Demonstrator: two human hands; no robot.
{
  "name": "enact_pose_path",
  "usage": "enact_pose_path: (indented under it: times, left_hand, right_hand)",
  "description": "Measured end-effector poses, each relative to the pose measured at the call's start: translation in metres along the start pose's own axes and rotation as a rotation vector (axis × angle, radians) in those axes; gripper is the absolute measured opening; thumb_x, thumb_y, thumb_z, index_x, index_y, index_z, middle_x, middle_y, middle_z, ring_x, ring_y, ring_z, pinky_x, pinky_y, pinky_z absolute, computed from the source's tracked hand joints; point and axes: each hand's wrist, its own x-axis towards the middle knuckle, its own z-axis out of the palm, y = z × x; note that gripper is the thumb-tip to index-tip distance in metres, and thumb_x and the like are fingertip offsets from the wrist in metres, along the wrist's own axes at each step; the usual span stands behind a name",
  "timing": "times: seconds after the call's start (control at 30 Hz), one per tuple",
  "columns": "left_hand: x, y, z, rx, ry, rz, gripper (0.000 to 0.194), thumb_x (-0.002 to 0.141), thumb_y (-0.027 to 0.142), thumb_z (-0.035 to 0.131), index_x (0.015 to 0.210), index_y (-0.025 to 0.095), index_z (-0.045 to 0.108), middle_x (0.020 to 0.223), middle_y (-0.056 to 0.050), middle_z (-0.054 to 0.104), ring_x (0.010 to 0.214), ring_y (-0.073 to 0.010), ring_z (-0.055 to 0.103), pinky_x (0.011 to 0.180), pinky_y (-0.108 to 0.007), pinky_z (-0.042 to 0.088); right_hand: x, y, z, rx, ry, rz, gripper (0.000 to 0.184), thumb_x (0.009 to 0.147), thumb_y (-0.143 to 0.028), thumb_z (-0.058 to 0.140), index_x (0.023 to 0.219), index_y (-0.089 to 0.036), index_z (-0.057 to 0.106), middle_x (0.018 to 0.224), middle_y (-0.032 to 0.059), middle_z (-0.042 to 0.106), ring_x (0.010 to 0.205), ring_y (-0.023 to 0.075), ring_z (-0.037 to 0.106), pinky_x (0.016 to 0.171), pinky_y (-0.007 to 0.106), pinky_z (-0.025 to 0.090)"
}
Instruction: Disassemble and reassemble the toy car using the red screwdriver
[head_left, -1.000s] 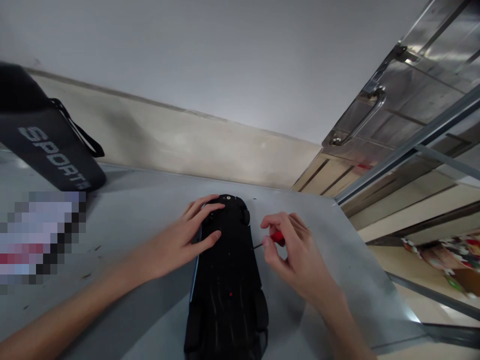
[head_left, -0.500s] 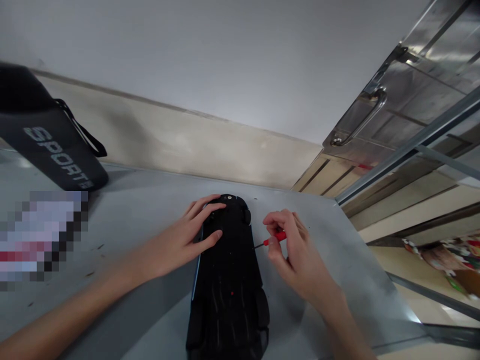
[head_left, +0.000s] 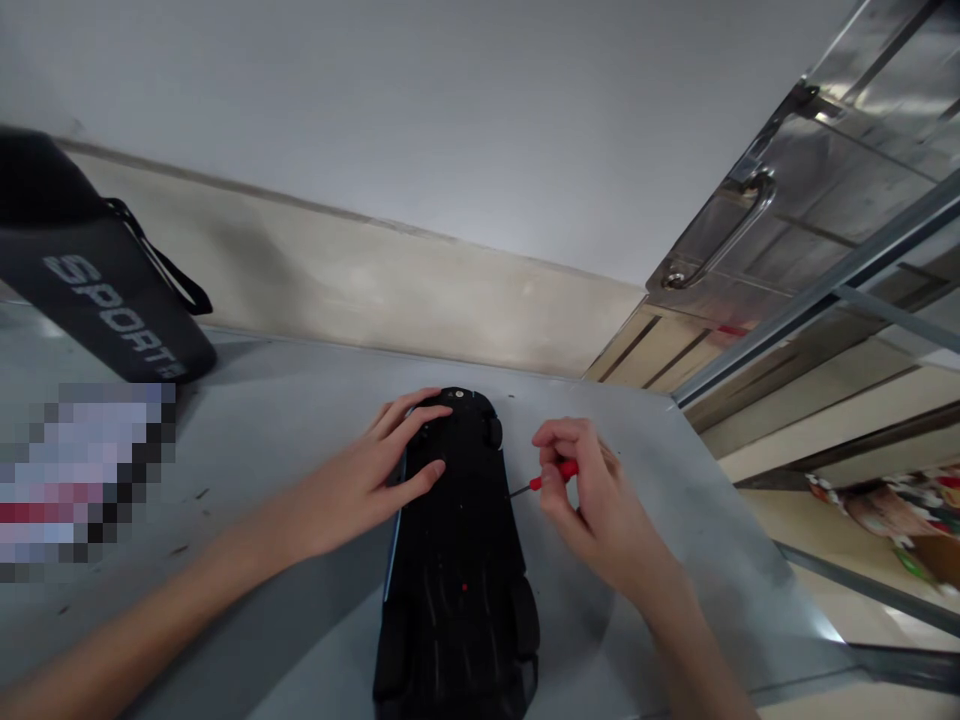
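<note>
A toy car [head_left: 457, 530] lies upside down on the grey table, its black underside and wheels facing up and a strip of blue body showing along the left edge. My left hand [head_left: 390, 465] rests across the car's far left part, fingers spread over the underside and thumb extended. To the right of the car, my right hand [head_left: 589, 495] pinches the red handle of a small screwdriver [head_left: 536, 484]. The thin shaft points left, its tip at the car's right edge; whether it touches a screw cannot be made out.
A dark bottle [head_left: 105, 270] with SPORT lettering and a strap stands at the left, with a pixelated flat object [head_left: 67, 470] in front of it. Behind the table [head_left: 285, 390] runs a wall [head_left: 420, 290]. Metal door panels with a handle [head_left: 724, 240] and a rail are on the right.
My right hand has shifted slightly to the right, and the screwdriver handle has moved a little with it. My left hand and the car stay in place.
</note>
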Motion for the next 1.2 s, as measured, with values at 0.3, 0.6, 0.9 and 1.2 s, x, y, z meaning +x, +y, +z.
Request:
enact_pose_path:
  times: [0.3, 0.6, 0.9, 1.2]
  left_hand:
    - [0.002, 0.012, -0.004, 0.036, 0.034, 0.027, 0.046, 0.109, 0.048, 0.05, 0.153, 0.037, 0.046, 0.174, -0.004, 0.03, 0.157, -0.0328, 0.039, 0.128, -0.06, 0.039]
    - [-0.01, 0.075, 0.019, 0.253, 0.032, 0.206, 0.032, 0.106, 0.03, 0.055, 0.137, 0.032, 0.062, 0.164, -0.004, 0.048, 0.155, -0.0312, 0.042, 0.125, -0.056, 0.047]
    - [-0.021, 0.085, 0.032, 0.371, 0.044, 0.217, 0.033, 0.109, 0.03, 0.05, 0.139, 0.032, 0.063, 0.153, -0.005, 0.06, 0.151, -0.0333, 0.048, 0.122, -0.06, 0.049]
    - [-0.002, 0.094, 0.035, 0.313, 0.022, 0.141, 0.011, 0.103, 0.027, 0.057, 0.112, 0.025, 0.064, 0.137, -0.007, 0.064, 0.134, -0.033, 0.057, 0.112, -0.057, 0.051]
  right_hand:
    - [0.001, 0.004, -0.001, 0.053, -0.038, 0.037, 0.016, 0.101, -0.014, 0.049, 0.113, -0.026, 0.05, 0.089, 0.0001, 0.062, 0.081, 0.0188, 0.061, 0.079, 0.035, 0.05]
    - [0.011, 0.023, -0.004, 0.29, 0.182, 0.129, 0.015, 0.101, -0.02, 0.049, 0.114, -0.025, 0.054, 0.087, -0.0006, 0.062, 0.075, 0.0157, 0.061, 0.069, 0.03, 0.051]
    - [0.017, 0.035, 0.01, 0.538, 0.372, 0.33, 0.013, 0.099, -0.026, 0.048, 0.109, -0.027, 0.056, 0.072, -0.0072, 0.051, 0.065, 0.0147, 0.051, 0.064, 0.029, 0.042]
    - [0.019, 0.036, 0.027, 0.69, 0.305, 0.363, 0.013, 0.095, -0.029, 0.051, 0.106, -0.028, 0.058, 0.069, -0.0082, 0.049, 0.066, 0.016, 0.054, 0.068, 0.031, 0.041]
